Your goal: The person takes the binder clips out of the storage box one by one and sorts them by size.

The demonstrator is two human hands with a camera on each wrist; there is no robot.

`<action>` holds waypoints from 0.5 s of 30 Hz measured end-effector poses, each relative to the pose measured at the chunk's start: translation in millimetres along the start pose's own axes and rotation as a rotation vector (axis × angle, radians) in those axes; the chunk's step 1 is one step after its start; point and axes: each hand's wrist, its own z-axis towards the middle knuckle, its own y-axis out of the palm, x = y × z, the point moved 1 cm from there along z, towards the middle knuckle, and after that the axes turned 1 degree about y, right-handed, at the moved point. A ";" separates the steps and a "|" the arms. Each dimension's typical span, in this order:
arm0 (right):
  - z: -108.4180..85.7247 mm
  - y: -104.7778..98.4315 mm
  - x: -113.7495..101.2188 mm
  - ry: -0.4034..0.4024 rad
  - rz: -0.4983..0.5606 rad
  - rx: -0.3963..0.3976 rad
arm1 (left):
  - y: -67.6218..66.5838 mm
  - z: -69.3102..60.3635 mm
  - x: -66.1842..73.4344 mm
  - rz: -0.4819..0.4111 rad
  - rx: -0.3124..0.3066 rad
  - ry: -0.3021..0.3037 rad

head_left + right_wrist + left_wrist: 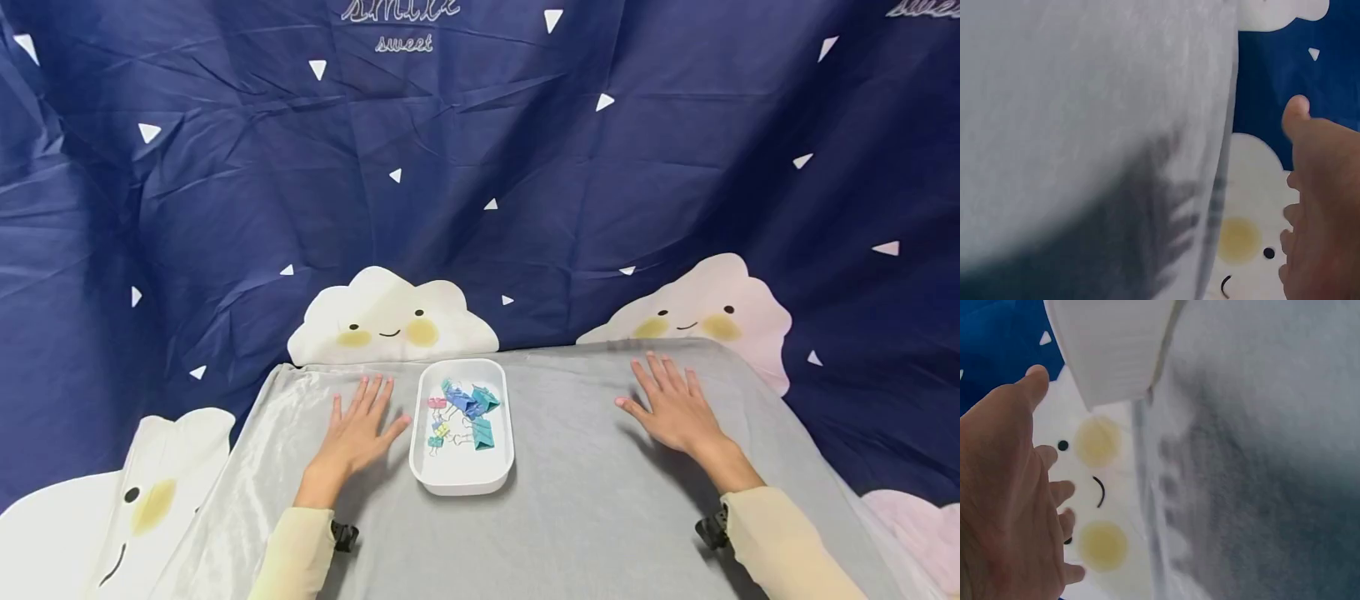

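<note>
A white rectangular tray (pixel 462 477) with rounded corners stands on the grey cloth, left of the middle. Inside lie several binder clips of mixed sizes: large teal ones such as the teal binder clip (pixel 483 434), a blue binder clip (pixel 463 402), and small pink, yellow and teal ones. My left hand (pixel 358 435) is spread out just left of the tray, its thumb nearest the tray wall (pixel 1113 356). Well to the right, my right hand (pixel 675 414) is spread with nothing in it. Both hands cast shadows on the cloth and seem to hover above it.
A grey cloth (pixel 570 517) covers the table. Behind it hangs a dark blue curtain (pixel 465 233) with white triangles and smiling clouds. Each wrist wears a small black device, seen as the left wrist camera (pixel 345 537) and the right wrist camera (pixel 712 530).
</note>
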 end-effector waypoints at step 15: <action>27.1 -14.9 -89.6 -0.203 0.092 0.085 | -6.7 -21.7 45.9 -0.003 -0.024 0.151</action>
